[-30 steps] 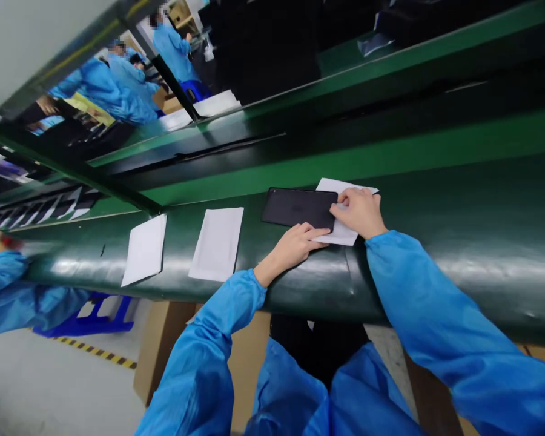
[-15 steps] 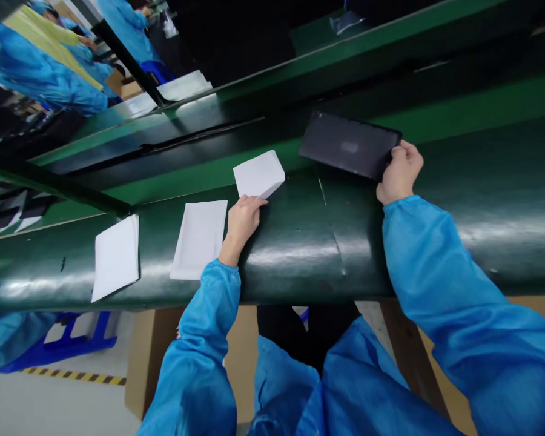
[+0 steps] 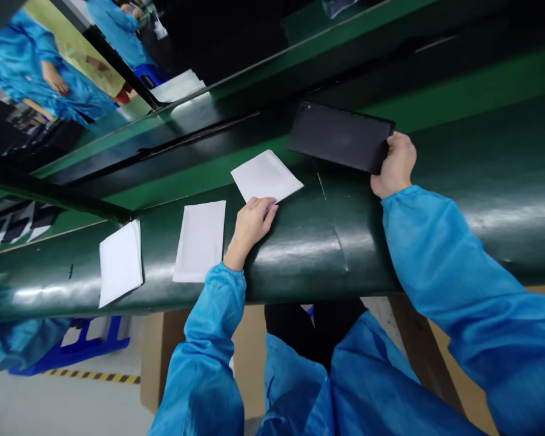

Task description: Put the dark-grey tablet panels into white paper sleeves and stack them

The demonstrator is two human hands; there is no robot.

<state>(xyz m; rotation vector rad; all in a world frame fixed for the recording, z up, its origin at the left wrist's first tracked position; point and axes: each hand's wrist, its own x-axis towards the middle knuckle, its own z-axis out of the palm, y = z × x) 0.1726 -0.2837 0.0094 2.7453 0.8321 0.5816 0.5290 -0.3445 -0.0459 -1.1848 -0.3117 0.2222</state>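
My right hand (image 3: 395,165) grips the right end of a flat black rectangular panel (image 3: 340,136), tablet-like, tilted above the far side of the green belt. My left hand (image 3: 253,225) is closed on the near edge of a white flat pouch (image 3: 266,175), its thumb and fingers pinching there. The black panel is just to the right of this pouch and apart from it. To the left of my left hand lies a second white pouch (image 3: 200,241). Farther left rests a small stack of white pouches (image 3: 120,263).
The green belt (image 3: 300,266) runs across in front of me, with a metal rail (image 3: 218,130) behind it. A dark post (image 3: 59,194) crosses at left. Co-workers in blue (image 3: 63,66) stand beyond. A blue stool (image 3: 91,339) and a cardboard box (image 3: 152,363) are below.
The white pouch under my left hand has spread and turned, its right corner now reaching farther right. My right hand has shifted the black panel slightly left and up, and its face is angled differently.
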